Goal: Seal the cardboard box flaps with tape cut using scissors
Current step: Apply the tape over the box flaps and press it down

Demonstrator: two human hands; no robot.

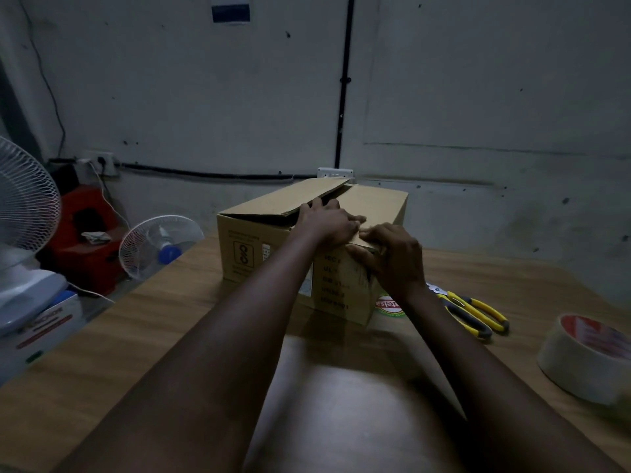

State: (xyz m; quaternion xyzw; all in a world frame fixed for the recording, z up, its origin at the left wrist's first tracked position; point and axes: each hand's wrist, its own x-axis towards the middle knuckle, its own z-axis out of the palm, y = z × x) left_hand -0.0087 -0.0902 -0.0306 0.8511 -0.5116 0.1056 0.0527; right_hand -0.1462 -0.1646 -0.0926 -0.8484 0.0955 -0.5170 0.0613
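**Both hands on the box flaps, tape and scissors lying aside**

Your brown cardboard box (pixel 246 247) stood on the wooden tabletop (pixel 170 336), turned at an angle, near the middle and straight ahead of you. Its left top flap (pixel 290 199) was raised a little at the far end, so a dark gap showed along the seam, while the right top flap (pixel 372 203) lay flatter. Your left hand (pixel 329 223) rested on top by the seam, its fingers (pixel 316 203) stretched forward across the flap edge, gripping nothing. Your right hand (pixel 396 261) was at the near corner of the right top flap, just beside your left hand. Its fingers (pixel 370 233) were curled over the flap's edge and the thumb lay against the box's printed side, pinching the cardboard between them. The scissors with yellow and grey handles (pixel 471 312) lay on the tabletop just right of the box, beyond your right wrist, untouched. The roll of pale tape with a red-printed core (pixel 580 360) sat well apart at the tabletop's right edge. Off the tabletop to the left stood a large white wire-guarded fan (pixel 24 192) and a smaller white fan (pixel 157 244)
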